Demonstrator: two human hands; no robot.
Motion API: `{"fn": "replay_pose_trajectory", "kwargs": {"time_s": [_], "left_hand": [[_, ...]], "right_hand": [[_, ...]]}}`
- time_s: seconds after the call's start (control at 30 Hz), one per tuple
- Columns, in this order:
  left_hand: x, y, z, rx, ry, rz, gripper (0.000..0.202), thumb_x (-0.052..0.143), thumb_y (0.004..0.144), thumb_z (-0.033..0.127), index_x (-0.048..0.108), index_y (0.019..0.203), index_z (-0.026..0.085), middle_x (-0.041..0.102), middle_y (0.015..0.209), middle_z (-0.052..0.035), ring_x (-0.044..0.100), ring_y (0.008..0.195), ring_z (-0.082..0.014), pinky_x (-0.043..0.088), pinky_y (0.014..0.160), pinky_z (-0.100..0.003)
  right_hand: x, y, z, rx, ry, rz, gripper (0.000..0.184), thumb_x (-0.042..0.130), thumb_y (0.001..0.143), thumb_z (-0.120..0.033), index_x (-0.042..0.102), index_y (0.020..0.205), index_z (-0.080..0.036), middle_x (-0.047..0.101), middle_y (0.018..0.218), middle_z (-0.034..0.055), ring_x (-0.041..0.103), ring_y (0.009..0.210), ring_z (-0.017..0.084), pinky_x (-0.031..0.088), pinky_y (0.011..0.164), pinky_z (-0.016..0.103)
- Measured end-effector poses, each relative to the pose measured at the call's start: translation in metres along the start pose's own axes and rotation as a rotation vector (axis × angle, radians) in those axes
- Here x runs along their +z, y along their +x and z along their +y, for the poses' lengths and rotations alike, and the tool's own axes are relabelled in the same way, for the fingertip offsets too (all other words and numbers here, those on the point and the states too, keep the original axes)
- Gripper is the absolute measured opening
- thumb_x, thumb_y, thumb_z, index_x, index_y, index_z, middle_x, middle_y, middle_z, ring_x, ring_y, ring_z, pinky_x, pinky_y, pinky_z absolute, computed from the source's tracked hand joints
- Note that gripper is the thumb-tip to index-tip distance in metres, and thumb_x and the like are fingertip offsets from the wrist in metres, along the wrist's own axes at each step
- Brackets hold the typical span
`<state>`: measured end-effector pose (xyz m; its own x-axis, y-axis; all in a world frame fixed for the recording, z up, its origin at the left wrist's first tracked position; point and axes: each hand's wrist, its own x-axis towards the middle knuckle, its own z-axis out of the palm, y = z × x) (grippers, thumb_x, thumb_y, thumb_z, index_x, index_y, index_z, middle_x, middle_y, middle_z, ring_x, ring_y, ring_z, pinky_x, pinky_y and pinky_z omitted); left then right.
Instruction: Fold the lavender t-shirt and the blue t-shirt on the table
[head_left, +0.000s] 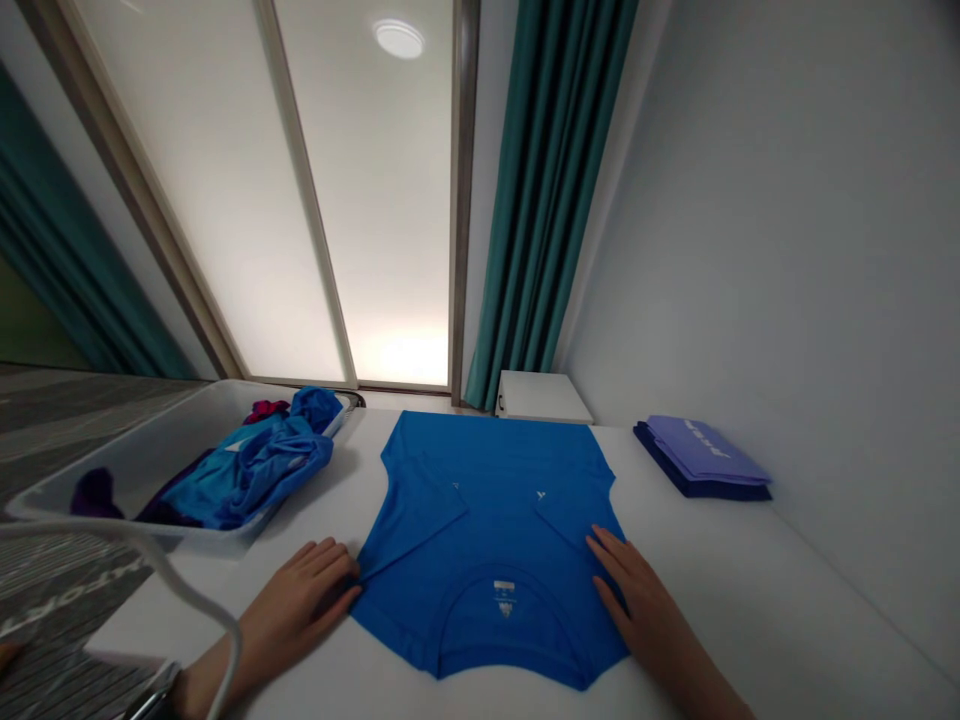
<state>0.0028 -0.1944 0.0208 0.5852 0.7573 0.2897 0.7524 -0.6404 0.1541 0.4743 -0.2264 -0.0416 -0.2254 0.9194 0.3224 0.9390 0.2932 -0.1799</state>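
A blue T-shirt [502, 520] lies flat on the white table, its collar toward me and both sleeves folded inward over the body. A small white print shows inside the collar. My left hand [307, 595] is at the shirt's left edge, fingers bent and thumb closing on the fabric there. On the opposite side, my right hand [630, 590] rests with fingers spread over the shirt's right edge, palm down.
At the left, a translucent plastic bin [150, 440] holds crumpled blue, purple and red clothes [255, 460]. Folded purple and navy garments [705, 455] are stacked at the right by the wall. A white cable [187, 590] crosses the lower left. Behind the table stands a white cabinet [544, 395].
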Motion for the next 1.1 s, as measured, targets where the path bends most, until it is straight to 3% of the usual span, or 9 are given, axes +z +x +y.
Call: {"fn": "replay_pose_trajectory", "kwargs": {"time_s": [0.13,0.23,0.47,0.7,1.0,1.1], "left_hand": [[0.003,-0.003,0.001,-0.032,-0.02,0.054,0.02,0.044,0.096,0.031,0.059,0.086,0.023,0.064,0.081,-0.0017,0.059,0.077,-0.0191,0.043,0.076,-0.032],[0.002,-0.003,0.001,-0.026,-0.037,0.043,0.021,0.045,0.096,0.031,0.059,0.083,0.022,0.063,0.079,-0.0016,0.058,0.075,-0.0186,0.043,0.073,-0.03],[0.001,-0.001,0.0,-0.024,-0.072,0.06,0.021,0.049,0.094,0.035,0.06,0.081,0.022,0.063,0.077,-0.0017,0.058,0.073,-0.0183,0.044,0.07,-0.029],[0.001,-0.002,0.005,-0.068,-0.078,0.077,0.023,0.044,0.096,0.031,0.058,0.079,0.021,0.061,0.076,-0.0015,0.056,0.073,-0.0187,0.042,0.071,-0.031],[-0.003,-0.002,-0.002,0.03,-0.039,0.044,0.017,0.049,0.092,0.025,0.057,0.078,0.022,0.061,0.075,-0.0004,0.057,0.071,-0.0177,0.043,0.069,-0.029],[-0.006,0.001,-0.002,0.017,-0.023,0.032,0.018,0.047,0.093,0.027,0.059,0.08,0.022,0.062,0.079,-0.0016,0.058,0.074,-0.018,0.044,0.07,-0.029]], "right_hand": [[-0.007,-0.019,0.012,0.089,0.113,0.115,0.034,0.042,0.095,-0.041,0.061,0.115,-0.022,0.055,0.133,0.013,0.054,0.122,0.027,0.047,0.102,0.048],[-0.016,-0.026,0.015,0.139,0.177,0.149,0.025,0.045,0.093,-0.041,0.061,0.096,-0.023,0.06,0.118,0.0124,0.059,0.112,0.026,0.051,0.097,0.045],[-0.029,-0.028,0.008,0.17,0.254,0.133,0.024,0.045,0.093,-0.041,0.059,0.083,-0.024,0.061,0.106,0.0089,0.063,0.102,0.023,0.053,0.091,0.039],[-0.034,-0.031,0.012,0.141,0.271,0.127,0.023,0.047,0.092,-0.039,0.06,0.08,-0.024,0.062,0.106,0.0086,0.064,0.099,0.021,0.055,0.088,0.035],[-0.034,-0.033,0.011,0.137,0.251,0.112,0.024,0.048,0.092,-0.041,0.061,0.081,-0.025,0.062,0.107,0.0085,0.063,0.101,0.021,0.054,0.089,0.036],[-0.034,-0.024,0.015,0.122,0.213,0.12,0.027,0.044,0.095,-0.041,0.064,0.089,-0.024,0.063,0.111,0.0101,0.063,0.104,0.022,0.053,0.092,0.038]]}}
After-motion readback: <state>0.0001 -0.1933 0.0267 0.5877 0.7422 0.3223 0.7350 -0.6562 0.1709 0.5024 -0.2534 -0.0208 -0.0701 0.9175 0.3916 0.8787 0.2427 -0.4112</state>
